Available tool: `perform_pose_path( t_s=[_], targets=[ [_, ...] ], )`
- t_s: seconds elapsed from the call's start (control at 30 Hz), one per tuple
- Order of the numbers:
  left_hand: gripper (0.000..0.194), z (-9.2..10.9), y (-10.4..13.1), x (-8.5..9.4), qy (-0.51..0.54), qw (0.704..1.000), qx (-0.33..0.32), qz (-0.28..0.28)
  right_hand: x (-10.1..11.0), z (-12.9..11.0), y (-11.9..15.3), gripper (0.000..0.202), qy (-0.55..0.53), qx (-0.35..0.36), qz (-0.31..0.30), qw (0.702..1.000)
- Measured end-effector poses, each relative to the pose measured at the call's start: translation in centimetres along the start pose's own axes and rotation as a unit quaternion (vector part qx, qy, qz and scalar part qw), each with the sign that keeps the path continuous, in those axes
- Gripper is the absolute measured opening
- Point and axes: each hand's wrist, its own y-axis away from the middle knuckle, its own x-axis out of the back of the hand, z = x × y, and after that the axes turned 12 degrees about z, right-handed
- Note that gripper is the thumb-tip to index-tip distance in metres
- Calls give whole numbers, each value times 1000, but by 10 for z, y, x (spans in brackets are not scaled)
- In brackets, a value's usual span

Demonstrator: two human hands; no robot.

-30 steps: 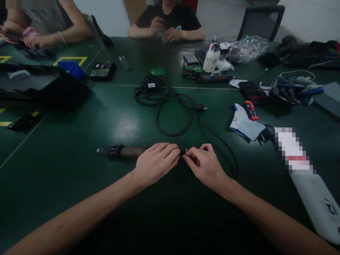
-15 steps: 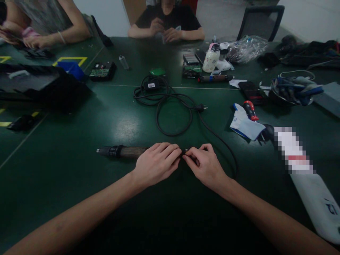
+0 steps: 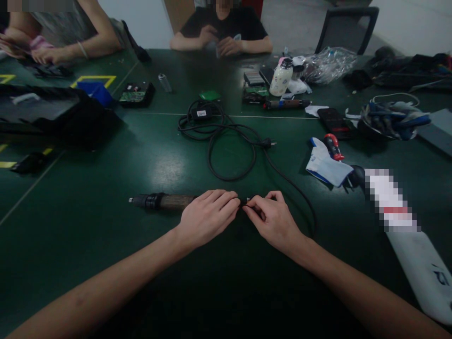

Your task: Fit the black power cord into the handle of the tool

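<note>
A dark electric screwdriver [image 3: 174,202] lies crosswise on the green table, its metal bit end pointing left. My left hand [image 3: 211,215] is wrapped over its rear part and hides it. Right at that rear end, my right hand [image 3: 273,215] is closed in a pinch on the end of a black cable. Its fingertips almost meet those of my left hand, and the joint between cable and screwdriver is mostly hidden. The black cable [image 3: 296,181] curves from behind my right hand up to loose coils, near a power plug [image 3: 267,143] and a small labelled box [image 3: 201,113].
To the right lie a work glove [image 3: 328,165], a red-handled screwdriver [image 3: 333,146] and a long white power strip [image 3: 420,263]. A second electric screwdriver [image 3: 287,104] and a bottle [image 3: 281,77] are farther back. A black bag-like bulk [image 3: 52,113] stands left. Two people sit across the table.
</note>
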Motion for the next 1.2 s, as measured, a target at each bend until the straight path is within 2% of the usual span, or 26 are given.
perform_pose_path(
  t_s=[0.2,0.4,0.57,0.7,0.87,1.03,1.2],
  targets=[
    [26,-1,1,-1,4,1000,0,-8,-1,0,0,15,-5,0,2,1000],
    [18,-1,1,-2,-8,1000,6,4,-3,3,1,12,-5,1,3,1000],
    [26,0,0,0,-5,1000,1,-10,-3,3,1,14,-3,5,1,1000],
    [20,0,1,0,-4,1000,1,-1,-3,3,1,14,-1,3,5,1000],
    [25,0,0,0,-1,1000,6,-10,-2,3,1,14,-2,1,3,1000],
    [19,-1,1,-1,-4,1000,4,-4,-1,2,0,14,-8,-1,-1,1000],
    [26,-1,1,0,7,1000,-4,-3,0,1,0,14,-6,0,-2,1000]
  ],
)
